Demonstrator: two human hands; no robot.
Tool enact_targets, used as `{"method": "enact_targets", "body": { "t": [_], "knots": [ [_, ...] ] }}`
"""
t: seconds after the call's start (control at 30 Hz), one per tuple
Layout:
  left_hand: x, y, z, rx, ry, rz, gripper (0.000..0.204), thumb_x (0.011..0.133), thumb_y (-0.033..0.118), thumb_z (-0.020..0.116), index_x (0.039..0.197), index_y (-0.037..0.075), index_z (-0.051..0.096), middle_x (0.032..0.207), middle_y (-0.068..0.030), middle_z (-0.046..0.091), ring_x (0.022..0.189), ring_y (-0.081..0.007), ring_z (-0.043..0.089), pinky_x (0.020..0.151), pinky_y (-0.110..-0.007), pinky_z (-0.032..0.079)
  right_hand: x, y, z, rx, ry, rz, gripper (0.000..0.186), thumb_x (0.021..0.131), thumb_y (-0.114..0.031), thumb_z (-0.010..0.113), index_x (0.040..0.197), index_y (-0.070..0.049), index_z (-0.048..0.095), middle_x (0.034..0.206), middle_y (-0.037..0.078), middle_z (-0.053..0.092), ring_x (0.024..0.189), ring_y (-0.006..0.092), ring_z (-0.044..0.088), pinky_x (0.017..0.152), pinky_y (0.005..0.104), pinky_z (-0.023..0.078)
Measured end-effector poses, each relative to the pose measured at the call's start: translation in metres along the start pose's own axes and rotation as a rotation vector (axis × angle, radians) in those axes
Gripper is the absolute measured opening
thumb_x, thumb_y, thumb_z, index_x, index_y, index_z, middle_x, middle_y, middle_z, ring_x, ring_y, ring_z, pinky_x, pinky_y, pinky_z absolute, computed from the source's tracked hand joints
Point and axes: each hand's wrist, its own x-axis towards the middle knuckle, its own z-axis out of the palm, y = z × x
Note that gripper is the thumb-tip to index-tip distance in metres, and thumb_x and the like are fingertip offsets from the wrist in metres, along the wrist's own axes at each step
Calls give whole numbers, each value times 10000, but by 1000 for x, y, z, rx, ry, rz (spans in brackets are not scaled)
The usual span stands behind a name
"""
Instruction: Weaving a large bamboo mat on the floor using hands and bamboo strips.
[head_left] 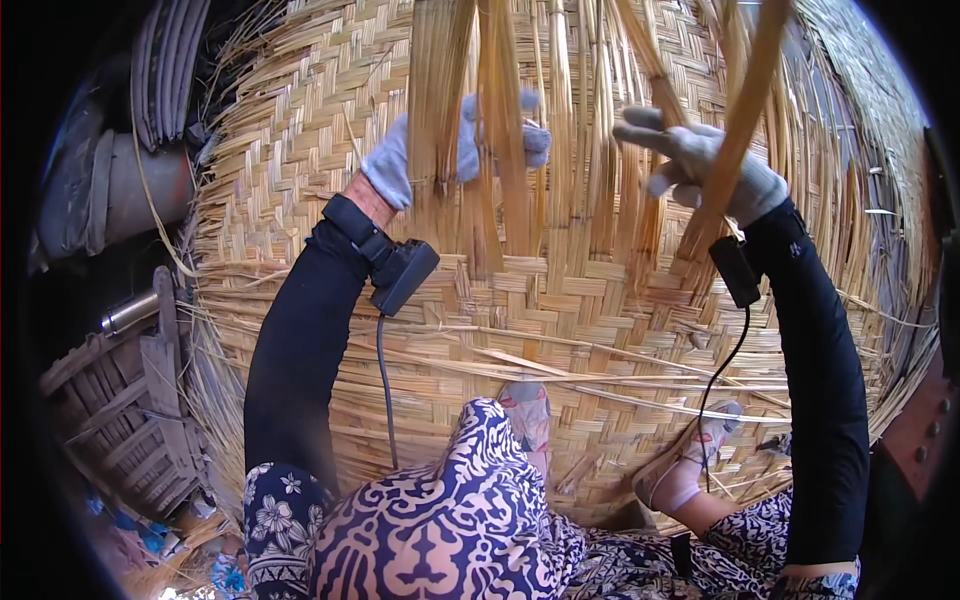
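A large woven bamboo mat (590, 290) spreads under me, with loose flat bamboo strips (436, 110) rising from its weave toward the top edge. My left hand (465, 140), in a light grey glove, is closed around some of these strips. Several of them pass in front of its palm and hide part of the fingers. My right hand (715, 165), gloved too, is open, its fingers apart and pointing left. One wide brown strip (745, 100) slants across the front of it, and another strip (655, 65) comes down to its knuckles.
My shoes (527, 415) rest on the mat, below long loose strips (480, 350) lying across it. At left are a grey container (150, 185), a slatted wooden piece (160, 390) and a metal cylinder (130, 313). Black devices (405, 277) with cables hang at both wrists.
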Motion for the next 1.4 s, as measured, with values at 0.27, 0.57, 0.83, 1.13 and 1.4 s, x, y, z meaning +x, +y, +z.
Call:
{"method": "enact_targets", "body": {
  "t": [0.27, 0.57, 0.83, 1.13, 1.4],
  "knots": [
    [30, 5, 8, -236, -275, 6, 575, 878, 451, 321, 1071, -55, 512, 1214, -245, 399, 1173, -345, 357, 891, -475, 388, 24, 27, -12, 275, 221, 87, 250, 820, -220, 541, 973, -23, 524, 918, 113, 597, 607, 143, 573, 440, 219, 477],
    [49, -11, 6, -570, 63, -377, 269, 897, 273, 376, 663, 142, 368, 620, 31, 307, 590, -94, 370, 605, -274, 396, 10, 18, 12, 328, 145, 39, 181, 853, -220, 462, 925, -60, 507, 894, 90, 565, 793, 216, 595, 713, 413, 504],
    [51, -25, -16, -395, -30, -74, 536, 848, 282, 493, 1269, 8, 306, 1212, -166, 426, 1030, -222, 495, 853, -390, 452, 10, 15, 2, 3, 74, 302, 259, 839, -241, 509, 997, -35, 506, 900, 91, 586, 762, 193, 607, 661, 340, 525],
    [13, 30, -7, -197, 237, 338, 417, 831, 125, 507, 1210, 8, 379, 1000, -108, 538, 928, -196, 548, 852, -354, 469, 12, -5, 15, -162, 8, 393, 195, 719, 11, 513, 913, 2, 537, 846, 98, 563, 770, 236, 616, 691, 351, 534],
    [-38, -4, -11, -84, 1221, 284, 310, 756, -50, 515, 1038, 72, 557, 902, -49, 585, 789, -168, 569, 703, -297, 468, 12, 3, -3, -677, 56, 261, 250, 645, -8, 541, 890, -15, 590, 699, 34, 572, 637, 129, 552, 557, 245, 451]
  ]
}}
